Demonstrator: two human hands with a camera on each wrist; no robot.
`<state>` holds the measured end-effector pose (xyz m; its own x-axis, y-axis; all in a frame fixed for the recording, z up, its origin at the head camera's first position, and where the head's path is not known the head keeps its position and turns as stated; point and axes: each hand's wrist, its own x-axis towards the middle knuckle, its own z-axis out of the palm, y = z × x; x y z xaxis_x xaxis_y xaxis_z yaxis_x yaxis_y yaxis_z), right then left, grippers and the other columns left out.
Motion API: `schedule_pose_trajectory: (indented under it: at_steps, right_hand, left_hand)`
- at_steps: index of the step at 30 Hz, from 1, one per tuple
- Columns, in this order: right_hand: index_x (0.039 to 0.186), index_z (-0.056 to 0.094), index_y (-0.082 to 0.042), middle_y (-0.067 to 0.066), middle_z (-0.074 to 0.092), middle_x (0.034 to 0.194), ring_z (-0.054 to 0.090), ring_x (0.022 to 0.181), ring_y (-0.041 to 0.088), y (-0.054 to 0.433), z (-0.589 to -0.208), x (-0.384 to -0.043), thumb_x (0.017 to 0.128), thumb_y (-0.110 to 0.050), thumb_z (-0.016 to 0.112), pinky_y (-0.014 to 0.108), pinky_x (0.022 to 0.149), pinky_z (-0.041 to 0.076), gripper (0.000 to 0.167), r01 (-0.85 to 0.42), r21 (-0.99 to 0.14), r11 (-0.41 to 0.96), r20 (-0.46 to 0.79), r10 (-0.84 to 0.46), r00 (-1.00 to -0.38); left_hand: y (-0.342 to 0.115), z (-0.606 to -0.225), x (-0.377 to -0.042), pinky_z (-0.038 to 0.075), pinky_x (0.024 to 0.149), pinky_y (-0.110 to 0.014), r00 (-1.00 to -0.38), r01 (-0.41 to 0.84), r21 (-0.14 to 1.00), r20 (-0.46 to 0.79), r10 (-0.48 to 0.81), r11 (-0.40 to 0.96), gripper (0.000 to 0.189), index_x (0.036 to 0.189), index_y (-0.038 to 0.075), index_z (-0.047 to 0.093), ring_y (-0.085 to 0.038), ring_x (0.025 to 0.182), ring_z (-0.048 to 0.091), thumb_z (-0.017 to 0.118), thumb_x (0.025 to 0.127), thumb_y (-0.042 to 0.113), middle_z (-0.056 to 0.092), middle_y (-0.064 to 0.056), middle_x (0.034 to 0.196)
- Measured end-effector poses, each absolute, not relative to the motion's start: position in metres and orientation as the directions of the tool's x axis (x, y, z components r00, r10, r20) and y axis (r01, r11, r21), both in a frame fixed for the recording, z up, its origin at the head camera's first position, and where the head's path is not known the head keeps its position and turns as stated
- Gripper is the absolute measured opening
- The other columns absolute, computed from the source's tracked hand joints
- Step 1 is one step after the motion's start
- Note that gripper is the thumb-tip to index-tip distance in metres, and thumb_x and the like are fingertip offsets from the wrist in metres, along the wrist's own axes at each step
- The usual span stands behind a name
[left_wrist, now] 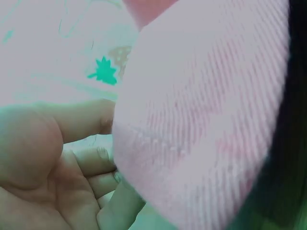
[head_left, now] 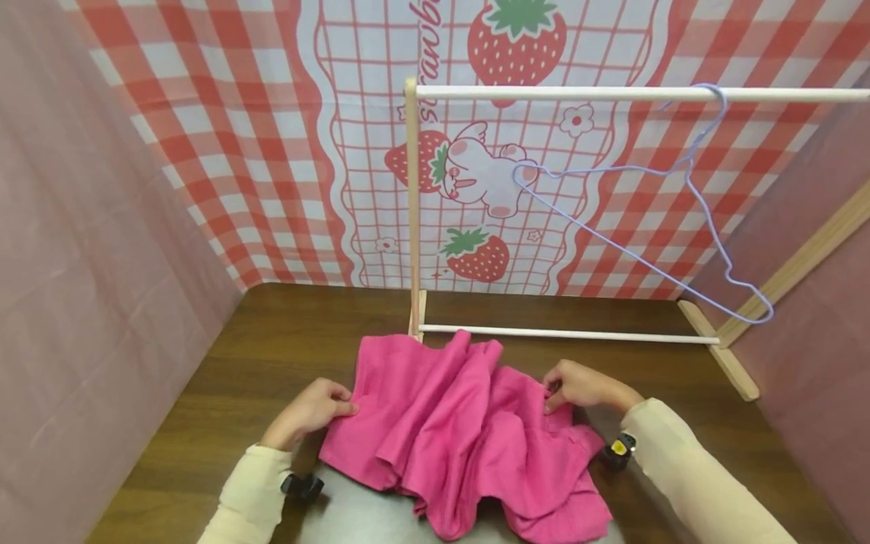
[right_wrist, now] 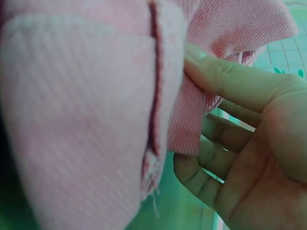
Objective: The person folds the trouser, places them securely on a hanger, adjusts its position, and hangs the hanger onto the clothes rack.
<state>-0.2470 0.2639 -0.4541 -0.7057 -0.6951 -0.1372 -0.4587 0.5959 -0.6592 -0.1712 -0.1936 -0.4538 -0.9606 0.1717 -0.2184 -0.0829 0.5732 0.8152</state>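
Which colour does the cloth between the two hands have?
The cloth is bright pink; the head view shows it best.

Left hand [head_left: 309,410] pinches thumb to fingers on the desk's [head_left: 272,340] left-edge side, left arm [head_left: 248,495] angled in from the near side. Right hand [head_left: 578,384] also in a thumb-and-finger pinch, right-edge side, slightly closer to the far edge; right arm [head_left: 700,476] slants inward, fingers pointing toward the left hand.
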Motion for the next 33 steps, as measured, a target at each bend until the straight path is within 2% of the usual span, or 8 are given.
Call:
schedule_pose_trajectory:
  at_steps: [9, 14, 17, 20, 23, 26, 30, 33]
  right_hand:
    - [0.07, 0.068, -0.006, -0.007, 0.055, 0.06, 0.042, 0.056, -0.004, 0.289, -0.448, -0.244, 0.071, -0.011, 0.08, 0.017, 0.05, 0.037, 0.014, -0.431, -0.672, 0.602, -0.147, -0.679, -0.719]
    - [0.07, 0.067, -0.005, -0.007, 0.056, 0.06, 0.042, 0.056, -0.005, 0.304, -0.451, -0.241, 0.07, -0.01, 0.079, 0.017, 0.05, 0.037, 0.013, -0.413, -0.683, 0.603, -0.147, -0.666, -0.731]
    - [0.079, 0.068, -0.001, -0.005, 0.059, 0.066, 0.046, 0.061, -0.004, 0.315, -0.453, -0.239, 0.07, -0.008, 0.079, 0.017, 0.054, 0.041, 0.015, -0.359, -0.717, 0.598, -0.155, -0.639, -0.753]
    - [0.093, 0.063, 0.008, 0.001, 0.066, 0.073, 0.055, 0.065, -0.002, 0.327, -0.455, -0.237, 0.073, -0.004, 0.078, 0.019, 0.059, 0.046, 0.028, -0.263, -0.768, 0.584, -0.191, -0.6, -0.777]
    - [0.099, 0.058, 0.011, 0.008, 0.07, 0.077, 0.061, 0.067, 0.001, 0.337, -0.454, -0.234, 0.076, -0.005, 0.077, 0.021, 0.061, 0.05, 0.035, -0.177, -0.78, 0.601, -0.25, -0.558, -0.791]
    - [0.096, 0.062, 0.009, 0.005, 0.069, 0.076, 0.06, 0.065, 0.004, 0.348, -0.452, -0.229, 0.078, -0.011, 0.077, 0.023, 0.06, 0.05, 0.031, -0.147, -0.748, 0.648, -0.313, -0.539, -0.782]
    - [0.081, 0.068, 0.005, -0.002, 0.061, 0.065, 0.055, 0.057, 0.006, 0.362, -0.45, -0.221, 0.079, -0.015, 0.074, 0.023, 0.052, 0.046, 0.021, -0.122, -0.71, 0.693, -0.396, -0.537, -0.744]
    - [0.075, 0.065, 0.007, -0.003, 0.059, 0.061, 0.055, 0.054, 0.006, 0.374, -0.452, -0.217, 0.082, -0.014, 0.071, 0.023, 0.049, 0.045, 0.023, -0.092, -0.72, 0.688, -0.421, -0.539, -0.73]
  left_hand:
    - [-0.215, -0.452, -0.174, 0.047, 0.057, -0.026, -0.955, -0.163, 0.813, -0.272, 0.117, 0.56, 0.015, 0.086, -0.006, 0.068, -0.011, 0.065, 0.052, 0.07, 0.084, 0.008, 0.059, 0.0, 0.073]
    - [-0.229, -0.45, -0.176, 0.044, 0.057, -0.025, -0.957, -0.158, 0.792, -0.27, 0.106, 0.59, 0.014, 0.084, -0.005, 0.068, -0.011, 0.066, 0.049, 0.069, 0.084, 0.009, 0.055, 0.001, 0.071]
    - [-0.235, -0.448, -0.176, 0.042, 0.058, -0.024, -0.958, -0.144, 0.783, -0.263, 0.112, 0.605, 0.014, 0.083, -0.005, 0.067, -0.012, 0.067, 0.047, 0.068, 0.084, 0.009, 0.054, 0.002, 0.07]
    - [-0.239, -0.447, -0.176, 0.045, 0.058, -0.024, -0.953, -0.151, 0.791, -0.276, 0.126, 0.592, 0.016, 0.086, -0.007, 0.067, -0.011, 0.067, 0.05, 0.069, 0.084, 0.009, 0.056, 0.002, 0.072]
    - [-0.241, -0.446, -0.178, 0.048, 0.058, -0.025, -0.945, -0.149, 0.798, -0.288, 0.153, 0.583, 0.018, 0.089, -0.009, 0.067, -0.01, 0.066, 0.052, 0.069, 0.084, 0.009, 0.058, 0.001, 0.073]
    - [-0.243, -0.446, -0.181, 0.05, 0.058, -0.026, -0.94, -0.14, 0.801, -0.292, 0.177, 0.582, 0.018, 0.091, -0.01, 0.067, -0.011, 0.065, 0.053, 0.069, 0.085, 0.008, 0.058, 0.001, 0.071]
    - [-0.242, -0.447, -0.187, 0.051, 0.06, -0.027, -0.938, -0.145, 0.8, -0.299, 0.176, 0.583, 0.018, 0.092, -0.009, 0.067, -0.011, 0.067, 0.054, 0.068, 0.086, 0.009, 0.059, 0.0, 0.073]
    - [-0.241, -0.448, -0.191, 0.053, 0.061, -0.027, -0.937, -0.153, 0.795, -0.306, 0.17, 0.587, 0.018, 0.093, -0.008, 0.067, -0.011, 0.068, 0.056, 0.068, 0.087, 0.008, 0.061, -0.001, 0.076]
